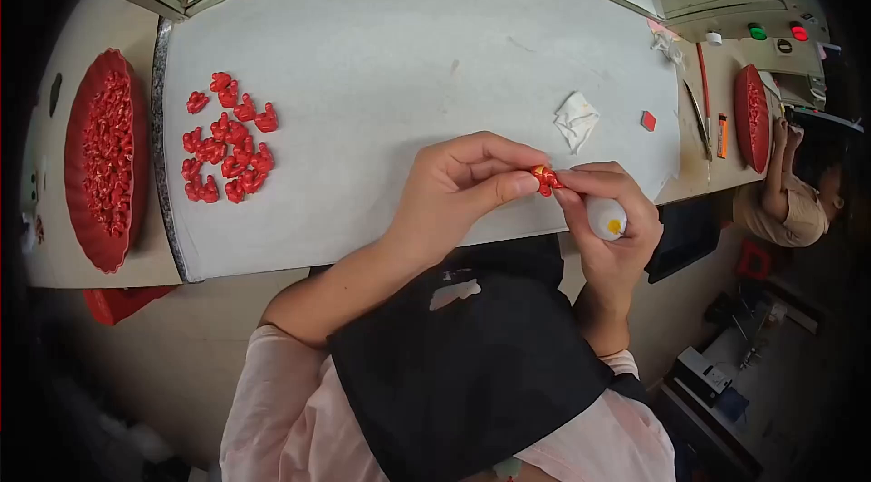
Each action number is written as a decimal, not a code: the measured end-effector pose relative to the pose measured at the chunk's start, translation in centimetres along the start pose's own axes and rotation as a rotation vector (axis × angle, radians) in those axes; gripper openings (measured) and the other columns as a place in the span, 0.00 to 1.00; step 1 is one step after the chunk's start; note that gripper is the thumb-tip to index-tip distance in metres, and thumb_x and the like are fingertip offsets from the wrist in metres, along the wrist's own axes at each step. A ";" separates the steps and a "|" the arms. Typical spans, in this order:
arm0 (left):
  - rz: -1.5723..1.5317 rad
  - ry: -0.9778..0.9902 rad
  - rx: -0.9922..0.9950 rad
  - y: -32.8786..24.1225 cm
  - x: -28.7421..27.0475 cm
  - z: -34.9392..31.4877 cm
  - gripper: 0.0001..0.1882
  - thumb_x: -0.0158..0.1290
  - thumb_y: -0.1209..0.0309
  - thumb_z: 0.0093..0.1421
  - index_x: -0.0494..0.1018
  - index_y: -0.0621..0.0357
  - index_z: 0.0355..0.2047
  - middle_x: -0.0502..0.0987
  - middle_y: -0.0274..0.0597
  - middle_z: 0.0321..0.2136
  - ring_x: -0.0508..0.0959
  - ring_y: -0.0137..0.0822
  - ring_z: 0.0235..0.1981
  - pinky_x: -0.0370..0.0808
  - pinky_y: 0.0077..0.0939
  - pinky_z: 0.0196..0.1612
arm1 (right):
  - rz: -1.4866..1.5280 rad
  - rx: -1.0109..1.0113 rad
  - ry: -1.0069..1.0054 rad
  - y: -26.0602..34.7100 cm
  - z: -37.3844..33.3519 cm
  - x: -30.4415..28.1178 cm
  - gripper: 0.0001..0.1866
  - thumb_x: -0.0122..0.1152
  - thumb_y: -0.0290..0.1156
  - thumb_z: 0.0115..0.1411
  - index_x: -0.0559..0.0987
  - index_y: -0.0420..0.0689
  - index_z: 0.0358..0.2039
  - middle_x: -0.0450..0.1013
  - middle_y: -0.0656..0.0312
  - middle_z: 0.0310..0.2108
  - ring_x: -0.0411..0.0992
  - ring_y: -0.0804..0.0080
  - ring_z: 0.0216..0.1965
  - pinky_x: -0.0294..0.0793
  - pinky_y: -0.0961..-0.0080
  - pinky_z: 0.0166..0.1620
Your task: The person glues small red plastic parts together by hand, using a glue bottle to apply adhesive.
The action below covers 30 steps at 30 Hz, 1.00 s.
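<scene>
Between the fingertips of both hands is a small glossy red figurine (545, 181) with a bit of gold on it. My left hand (458, 190) pinches it from the left with thumb and forefinger. The thumb and forefinger of my right hand (617, 232) touch its right side. Tucked in that same right hand is a small white bottle (602, 217) with a yellow spot on its end. Several similar red figurines (238, 153) lie in a loose group on the left of the white work sheet (390, 55).
A crumpled white cloth (577, 119) and a red block (648, 121) lie beyond my right hand. Red dishes stand left (74, 160) and right (762, 142); the left one is full of red pieces. Tweezers (699, 119) lie right. A person (789, 196) sits beyond.
</scene>
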<state>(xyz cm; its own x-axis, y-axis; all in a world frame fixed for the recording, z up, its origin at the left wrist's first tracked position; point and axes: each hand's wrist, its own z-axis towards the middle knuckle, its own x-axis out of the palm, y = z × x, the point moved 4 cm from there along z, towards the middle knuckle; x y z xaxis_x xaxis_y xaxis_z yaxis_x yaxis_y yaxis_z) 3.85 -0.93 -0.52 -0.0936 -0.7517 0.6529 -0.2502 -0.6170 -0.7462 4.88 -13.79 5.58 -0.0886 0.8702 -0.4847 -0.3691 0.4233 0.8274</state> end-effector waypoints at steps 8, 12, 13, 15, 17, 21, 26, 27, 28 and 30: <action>-0.040 -0.010 -0.024 0.0 -0.4 -0.3 0.07 0.47 0.82 0.49 0.69 0.67 0.31 0.73 0.43 0.29 0.73 0.27 0.32 0.70 0.16 0.37 | -0.170 -0.162 0.055 1.0 0.3 0.3 0.12 0.60 0.15 0.35 0.74 0.38 0.25 0.69 0.58 0.20 0.68 0.69 0.21 0.66 0.81 0.23; -0.024 -0.014 0.003 -0.1 -0.4 -0.3 0.07 0.48 0.82 0.49 0.70 0.67 0.30 0.73 0.43 0.29 0.73 0.27 0.32 0.70 0.17 0.37 | -0.192 -0.184 0.044 1.1 0.3 0.4 0.12 0.60 0.15 0.34 0.74 0.38 0.24 0.69 0.58 0.19 0.68 0.69 0.20 0.66 0.81 0.22; -0.004 -0.015 0.023 -0.2 -0.3 -0.3 0.06 0.48 0.82 0.49 0.70 0.67 0.30 0.73 0.43 0.28 0.73 0.27 0.31 0.70 0.17 0.37 | -0.196 -0.188 0.043 1.1 0.2 0.4 0.13 0.60 0.15 0.34 0.74 0.38 0.24 0.69 0.58 0.19 0.68 0.69 0.20 0.66 0.81 0.22; 0.016 -0.016 0.042 -0.3 -0.3 -0.4 0.06 0.48 0.82 0.49 0.70 0.67 0.29 0.73 0.42 0.28 0.73 0.27 0.31 0.70 0.17 0.37 | -0.199 -0.192 0.042 1.2 0.2 0.4 0.13 0.60 0.15 0.33 0.74 0.38 0.24 0.68 0.58 0.18 0.68 0.69 0.20 0.66 0.81 0.22; 0.057 -0.028 0.065 -0.4 -0.3 -0.4 0.05 0.49 0.82 0.48 0.71 0.66 0.28 0.74 0.42 0.28 0.73 0.27 0.31 0.70 0.17 0.37 | -0.222 -0.213 0.044 1.2 0.1 0.4 0.13 0.60 0.15 0.33 0.74 0.38 0.24 0.68 0.58 0.18 0.67 0.69 0.19 0.65 0.81 0.21; 0.084 -0.022 0.083 -0.4 -0.3 -0.4 0.05 0.49 0.81 0.48 0.71 0.66 0.28 0.74 0.42 0.28 0.73 0.27 0.31 0.70 0.18 0.37 | -0.229 -0.217 0.039 1.3 0.1 0.4 0.13 0.60 0.15 0.33 0.74 0.38 0.24 0.68 0.58 0.18 0.67 0.70 0.19 0.65 0.82 0.21; 0.064 -0.027 0.082 -0.2 -0.4 -0.4 0.05 0.49 0.81 0.48 0.71 0.66 0.28 0.74 0.42 0.27 0.73 0.26 0.30 0.70 0.18 0.37 | -0.236 -0.230 0.036 1.4 0.0 0.5 0.13 0.60 0.15 0.33 0.74 0.38 0.24 0.68 0.58 0.17 0.67 0.69 0.19 0.65 0.81 0.21; 0.063 -0.026 0.082 -0.2 -0.4 -0.4 0.05 0.49 0.81 0.48 0.71 0.66 0.28 0.74 0.42 0.27 0.73 0.26 0.30 0.70 0.18 0.37 | -0.237 -0.230 0.036 1.4 0.0 0.5 0.13 0.60 0.15 0.33 0.74 0.38 0.24 0.68 0.58 0.17 0.67 0.69 0.19 0.65 0.81 0.21; 0.057 -0.028 0.080 -0.2 -0.4 -0.4 0.05 0.49 0.81 0.48 0.71 0.66 0.28 0.74 0.42 0.27 0.73 0.26 0.30 0.70 0.17 0.36 | -0.240 -0.220 0.036 1.5 0.0 0.5 0.13 0.60 0.15 0.33 0.74 0.38 0.24 0.68 0.58 0.17 0.67 0.69 0.19 0.65 0.81 0.21; 0.051 -0.029 0.078 -0.2 -0.4 -0.4 0.05 0.49 0.81 0.48 0.71 0.66 0.28 0.74 0.42 0.27 0.73 0.26 0.30 0.70 0.17 0.36 | -0.243 -0.210 0.037 1.5 0.0 0.5 0.13 0.60 0.16 0.33 0.74 0.38 0.24 0.67 0.58 0.17 0.67 0.69 0.19 0.65 0.81 0.21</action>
<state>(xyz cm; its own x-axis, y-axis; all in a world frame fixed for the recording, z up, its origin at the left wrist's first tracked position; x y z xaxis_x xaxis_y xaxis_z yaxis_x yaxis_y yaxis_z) 3.57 -0.43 -0.56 -0.0756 -0.7883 0.6106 -0.1699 -0.5932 -0.7869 4.30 -12.76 6.61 -0.0066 0.7388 -0.6739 -0.5661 0.5527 0.6116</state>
